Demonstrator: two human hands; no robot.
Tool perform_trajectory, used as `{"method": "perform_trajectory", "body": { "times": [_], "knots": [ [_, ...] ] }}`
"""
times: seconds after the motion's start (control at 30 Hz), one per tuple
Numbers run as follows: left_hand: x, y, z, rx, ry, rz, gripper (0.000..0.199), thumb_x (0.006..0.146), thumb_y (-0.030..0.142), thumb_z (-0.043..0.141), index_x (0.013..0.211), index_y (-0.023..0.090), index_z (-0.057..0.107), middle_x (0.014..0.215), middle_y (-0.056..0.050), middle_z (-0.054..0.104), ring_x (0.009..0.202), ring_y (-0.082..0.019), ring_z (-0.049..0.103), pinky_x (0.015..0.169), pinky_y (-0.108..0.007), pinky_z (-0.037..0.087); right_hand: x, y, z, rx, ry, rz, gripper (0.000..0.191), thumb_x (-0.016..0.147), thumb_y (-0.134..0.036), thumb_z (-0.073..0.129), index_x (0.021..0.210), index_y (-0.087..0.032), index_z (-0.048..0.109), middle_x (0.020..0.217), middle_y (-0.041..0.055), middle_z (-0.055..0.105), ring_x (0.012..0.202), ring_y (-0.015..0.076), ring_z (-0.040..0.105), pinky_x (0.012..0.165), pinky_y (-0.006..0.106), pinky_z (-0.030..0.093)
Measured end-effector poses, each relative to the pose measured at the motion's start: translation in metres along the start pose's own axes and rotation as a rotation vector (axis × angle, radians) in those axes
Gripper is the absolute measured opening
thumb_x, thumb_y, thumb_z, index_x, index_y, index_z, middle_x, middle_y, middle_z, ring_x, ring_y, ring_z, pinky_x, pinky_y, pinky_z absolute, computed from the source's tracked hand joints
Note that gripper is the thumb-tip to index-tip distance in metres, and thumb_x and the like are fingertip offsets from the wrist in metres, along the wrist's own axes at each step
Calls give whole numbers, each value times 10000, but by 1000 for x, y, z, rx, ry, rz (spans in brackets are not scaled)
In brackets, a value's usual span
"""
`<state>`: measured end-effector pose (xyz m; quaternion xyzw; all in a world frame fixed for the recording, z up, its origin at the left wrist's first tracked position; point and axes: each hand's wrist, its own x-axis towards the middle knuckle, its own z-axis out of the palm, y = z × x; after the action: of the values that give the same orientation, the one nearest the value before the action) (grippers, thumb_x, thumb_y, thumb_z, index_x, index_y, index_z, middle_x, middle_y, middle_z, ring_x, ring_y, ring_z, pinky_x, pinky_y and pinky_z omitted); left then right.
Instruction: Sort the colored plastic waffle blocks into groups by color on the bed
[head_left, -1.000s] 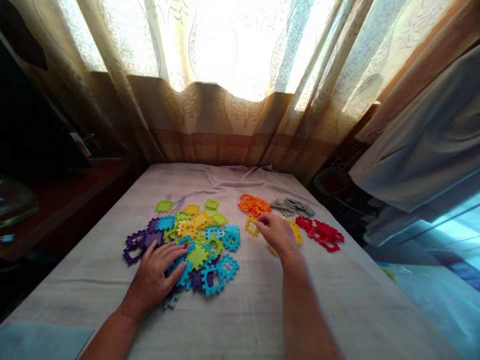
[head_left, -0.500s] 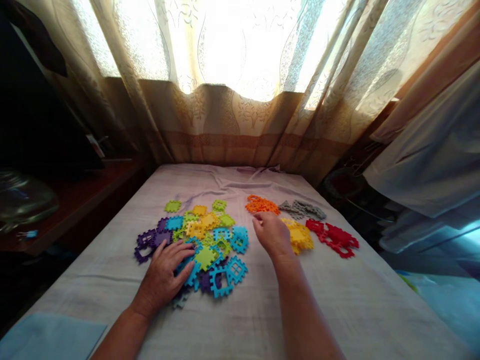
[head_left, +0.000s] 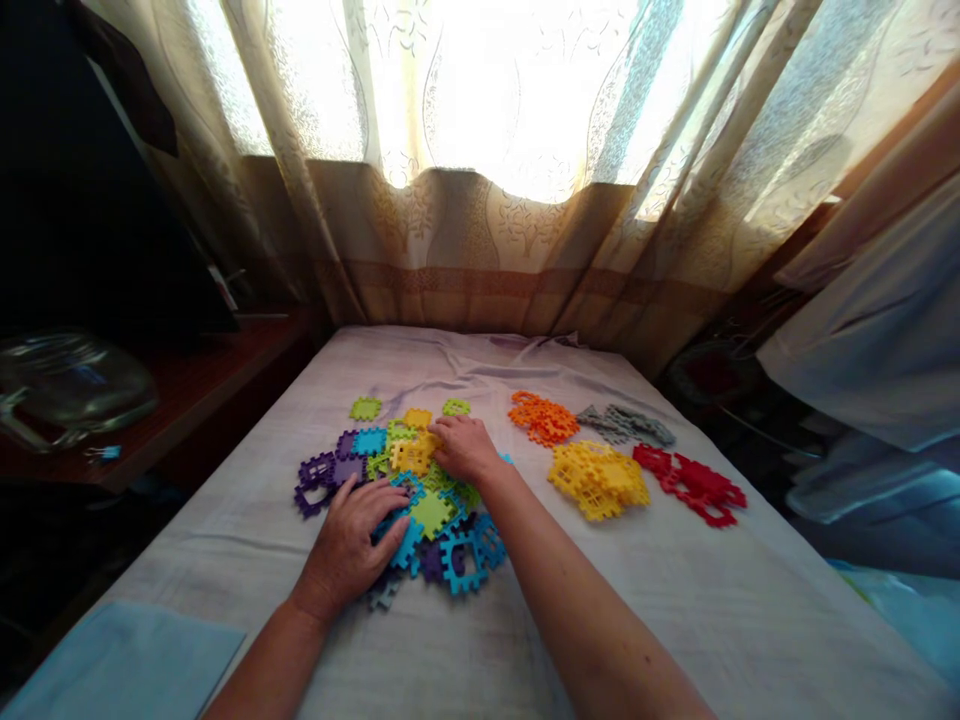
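Note:
Before me lies a mixed pile of flat plastic interlocking building tiles with toothed edges, in green, blue, purple and yellow. My left hand (head_left: 352, 548) rests on the pile's near left side, fingers spread over blue tiles (head_left: 409, 548). My right hand (head_left: 466, 447) reaches over the far part of the pile, its fingers bent down onto a yellow tile (head_left: 429, 447) and mostly covering it. A light green tile (head_left: 433, 513) lies between my hands. Purple tiles (head_left: 319, 478) sit at the pile's left.
Sorted heaps stand to the right: orange tiles (head_left: 544, 418), grey tiles (head_left: 626, 424), yellow tiles (head_left: 598, 480) and red tiles (head_left: 697, 485). A pale sheet (head_left: 675, 620) covers the surface. A light blue cloth (head_left: 124, 660) lies at the near left corner; curtains (head_left: 465, 240) hang behind.
My right hand has moved left from beside the orange and yellow heaps to the mixed pile's yellow tiles. My left hand stays on the pile. The view has shifted slightly.

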<state>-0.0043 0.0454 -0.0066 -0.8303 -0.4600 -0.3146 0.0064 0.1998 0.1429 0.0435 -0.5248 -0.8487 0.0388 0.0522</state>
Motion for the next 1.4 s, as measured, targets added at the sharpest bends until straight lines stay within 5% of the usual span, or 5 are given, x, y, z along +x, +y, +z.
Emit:
{"method": "perform_trajectory", "body": {
  "times": [0.23, 0.4, 0.7, 0.9, 1.4],
  "knots": [
    [0, -2, 0, -5, -8, 12, 224, 892, 405, 557, 1052, 283, 656, 1093, -10, 735, 1080, -225, 653, 1116, -494, 294, -18, -3, 6, 17, 114, 61, 253, 945, -315, 460, 993, -220, 690, 1117, 66, 683, 1056, 205, 570, 882, 319, 402],
    [0, -5, 1, -6, -26, 14, 251, 890, 436, 550, 1059, 285, 660, 1090, -17, 737, 1071, -235, 659, 1102, -496, 307, -60, 17, -9, 185, 307, 309, 248, 960, -282, 454, 1016, -221, 688, 1024, 55, 704, 954, 163, 617, 823, 248, 411],
    [0, -8, 2, -15, -21, 24, 264, 890, 457, 540, 1058, 289, 656, 1082, -19, 739, 1066, -244, 662, 1085, -507, 319, -146, 75, -49, 198, 39, 724, 196, 855, -247, 558, 936, -219, 735, 930, 35, 741, 860, 167, 646, 681, 235, 385],
    [0, -9, 2, -14, -31, 17, 276, 887, 462, 537, 1066, 294, 664, 1083, -14, 738, 1065, -245, 662, 1090, -502, 320, -151, 85, -52, 140, -40, 753, 252, 861, -254, 524, 969, -222, 750, 1012, 59, 740, 955, 202, 650, 732, 257, 412],
    [1, -6, 1, -26, -33, -8, 265, 889, 455, 534, 1046, 290, 671, 1077, -25, 740, 1065, -234, 660, 1102, -502, 313, -139, 72, -50, 114, 186, 787, 262, 891, -278, 504, 1009, -264, 738, 1044, 56, 730, 942, 221, 660, 784, 304, 467]
  ]
}}
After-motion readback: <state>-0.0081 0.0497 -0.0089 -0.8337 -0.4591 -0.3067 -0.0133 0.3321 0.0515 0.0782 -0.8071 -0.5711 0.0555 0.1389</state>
